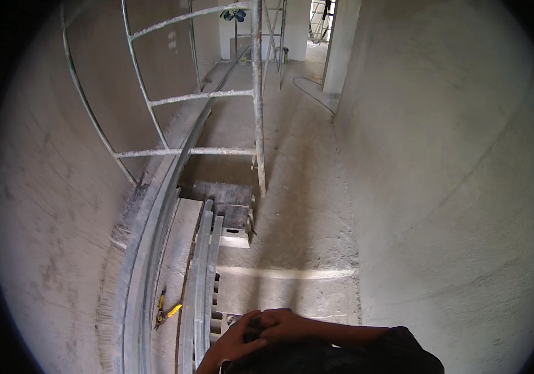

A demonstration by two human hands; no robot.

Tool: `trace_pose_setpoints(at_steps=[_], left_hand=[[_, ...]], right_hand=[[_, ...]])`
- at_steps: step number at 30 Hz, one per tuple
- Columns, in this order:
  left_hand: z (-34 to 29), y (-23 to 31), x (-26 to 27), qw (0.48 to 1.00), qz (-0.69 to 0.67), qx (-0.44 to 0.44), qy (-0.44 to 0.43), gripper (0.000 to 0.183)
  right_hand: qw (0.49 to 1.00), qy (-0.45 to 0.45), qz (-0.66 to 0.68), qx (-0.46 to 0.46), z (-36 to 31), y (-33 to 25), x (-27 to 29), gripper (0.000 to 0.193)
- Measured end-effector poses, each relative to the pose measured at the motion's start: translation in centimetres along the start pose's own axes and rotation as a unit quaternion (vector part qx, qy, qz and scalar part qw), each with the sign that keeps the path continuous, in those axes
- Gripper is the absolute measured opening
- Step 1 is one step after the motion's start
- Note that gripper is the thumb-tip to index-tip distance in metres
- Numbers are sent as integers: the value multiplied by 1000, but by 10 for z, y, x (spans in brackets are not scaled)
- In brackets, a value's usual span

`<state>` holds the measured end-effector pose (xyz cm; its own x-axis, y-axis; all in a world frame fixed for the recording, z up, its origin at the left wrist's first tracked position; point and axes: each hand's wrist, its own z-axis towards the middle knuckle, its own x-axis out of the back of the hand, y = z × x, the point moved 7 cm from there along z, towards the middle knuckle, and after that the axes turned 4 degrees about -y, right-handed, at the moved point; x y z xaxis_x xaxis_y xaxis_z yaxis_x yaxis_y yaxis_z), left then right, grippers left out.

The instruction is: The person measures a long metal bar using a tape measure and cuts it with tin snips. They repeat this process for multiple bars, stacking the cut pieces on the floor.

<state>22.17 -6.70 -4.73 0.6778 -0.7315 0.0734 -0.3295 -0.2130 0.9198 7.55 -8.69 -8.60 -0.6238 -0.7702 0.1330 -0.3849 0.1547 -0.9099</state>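
Observation:
At the lower edge my left hand (237, 343) and my right hand (284, 324) are brought together in front of my body, fingers curled and touching. A small greyish bit shows beside my left fingers; what the hands hold, if anything, is hidden. To the left lie several short metal profiles (201, 274), the nearest things to my left hand. Beyond these, snips with yellow handles (166, 311) rest on a dusty board (183, 234). Long metal channels (148, 249) run along the left wall, far into the corridor.
A scaffold frame (258, 106) stands ahead on the left, over the long channels. A box-like block with a dark top (236, 224) sits below it. Plastered walls close in on both sides. A cable (310, 90) lies on the floor near the far doorway.

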Motion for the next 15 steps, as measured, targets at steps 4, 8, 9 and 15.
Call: trace_pose_setpoints(at_steps=[4, 8, 9, 15], left_hand=[[4, 5, -1, 993, 90, 71, -20, 95], [22, 20, -18, 988, 132, 65, -56, 103], [24, 29, -22, 988, 128, 60, -55, 104], [20, 34, -30, 985, 159, 49, -38, 106]], right_hand=[[993, 112, 22, 14, -59, 12, 104, 44], [998, -15, 14, 65, -55, 9, 44, 56], [996, -64, 44, 34, -53, 8, 23, 54], [990, -45, 116, 72, -47, 8, -15, 52]])
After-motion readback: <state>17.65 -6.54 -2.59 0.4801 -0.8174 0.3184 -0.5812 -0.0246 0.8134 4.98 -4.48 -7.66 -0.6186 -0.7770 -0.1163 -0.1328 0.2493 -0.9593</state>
